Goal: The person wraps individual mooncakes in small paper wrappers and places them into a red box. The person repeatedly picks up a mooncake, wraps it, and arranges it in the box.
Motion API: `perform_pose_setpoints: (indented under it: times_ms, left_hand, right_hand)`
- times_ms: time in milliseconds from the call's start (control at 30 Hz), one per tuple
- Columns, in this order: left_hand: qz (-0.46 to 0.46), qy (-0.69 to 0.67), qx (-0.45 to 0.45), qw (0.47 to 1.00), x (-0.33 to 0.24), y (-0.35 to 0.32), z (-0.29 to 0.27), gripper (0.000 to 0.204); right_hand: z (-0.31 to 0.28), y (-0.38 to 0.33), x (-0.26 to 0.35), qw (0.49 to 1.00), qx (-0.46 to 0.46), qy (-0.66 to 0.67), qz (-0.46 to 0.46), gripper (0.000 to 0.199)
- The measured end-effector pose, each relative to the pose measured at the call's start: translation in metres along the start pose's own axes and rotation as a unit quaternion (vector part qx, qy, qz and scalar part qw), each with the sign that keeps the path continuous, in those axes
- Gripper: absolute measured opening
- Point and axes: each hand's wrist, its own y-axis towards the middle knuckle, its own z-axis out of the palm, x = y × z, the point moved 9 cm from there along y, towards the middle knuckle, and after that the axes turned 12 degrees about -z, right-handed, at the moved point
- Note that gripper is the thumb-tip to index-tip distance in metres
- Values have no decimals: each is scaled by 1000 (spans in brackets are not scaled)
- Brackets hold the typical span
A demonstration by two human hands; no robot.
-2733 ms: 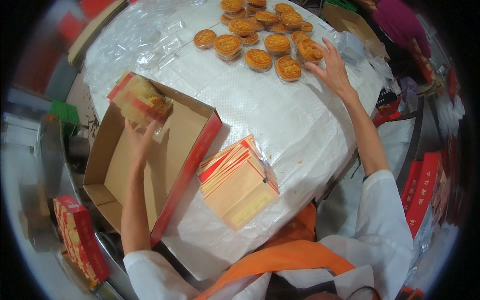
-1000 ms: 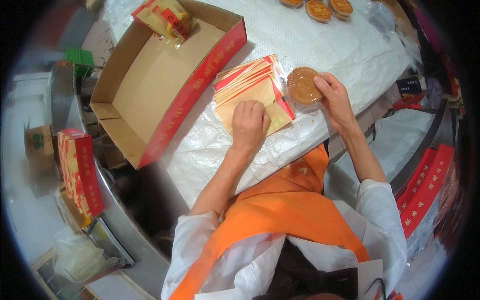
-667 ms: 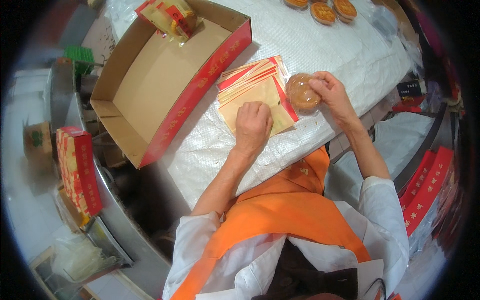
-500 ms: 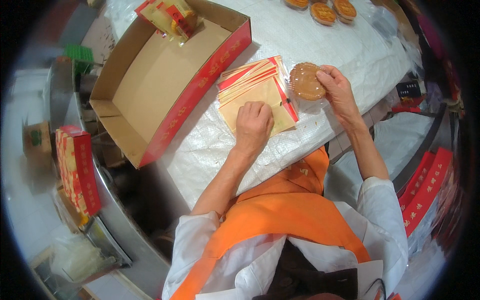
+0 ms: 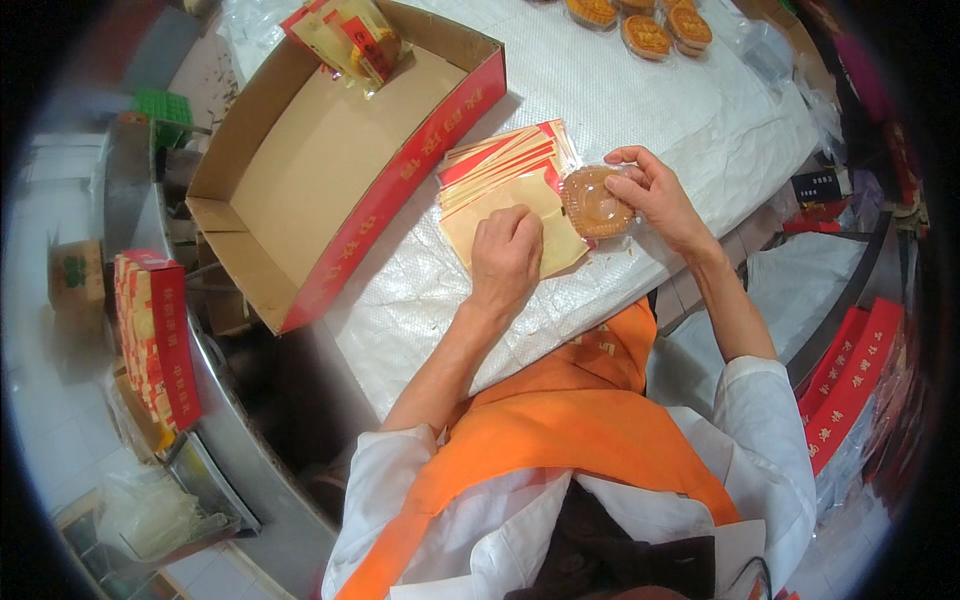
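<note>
A fanned stack of flat cream-and-red packaging bags (image 5: 490, 168) lies on the white woven sheet (image 5: 400, 330) in front of me. My left hand (image 5: 508, 255) rests on the top bag, its fingers curled and pressed together at the bag's surface; the fingertips are partly hidden. Between the thumb and fingers of my right hand (image 5: 660, 200) is a mooncake in a clear plastic tray (image 5: 597, 203), tilted so that the tray's underside shows. Its left edge is at the right-hand end of the top bag, overlapping the red strip there. I cannot tell whether it is inside the bag.
An open cardboard box (image 5: 315, 150) with red outer sides stands at left, holding bagged mooncakes (image 5: 365, 45) in its far corner. Several mooncakes in clear trays (image 5: 647, 36) sit at the far right of the sheet. Red printed cartons (image 5: 160, 340) stand beyond the metal edge at left.
My right hand has brought the mooncake left and slightly nearer, against the end of the top bag, and tilted it. The left hand has stayed on the stack.
</note>
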Motion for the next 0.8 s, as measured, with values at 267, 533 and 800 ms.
perform_pose_setpoints:
  times_ms: [267, 533, 800]
  left_hand:
    - [-3, 1, 25, 1000, -1, 2, 2, 22]
    - [0, 7, 34, 999, 0, 1, 4, 20]
    - [29, 4, 11, 999, -11, 2, -3, 16]
  right_hand:
    - [-9, -2, -3, 991, -97, 91, -18, 40]
    - [7, -3, -1, 999, -20, 50, -4, 35]
    - [14, 7, -3, 995, 87, -35, 29, 33]
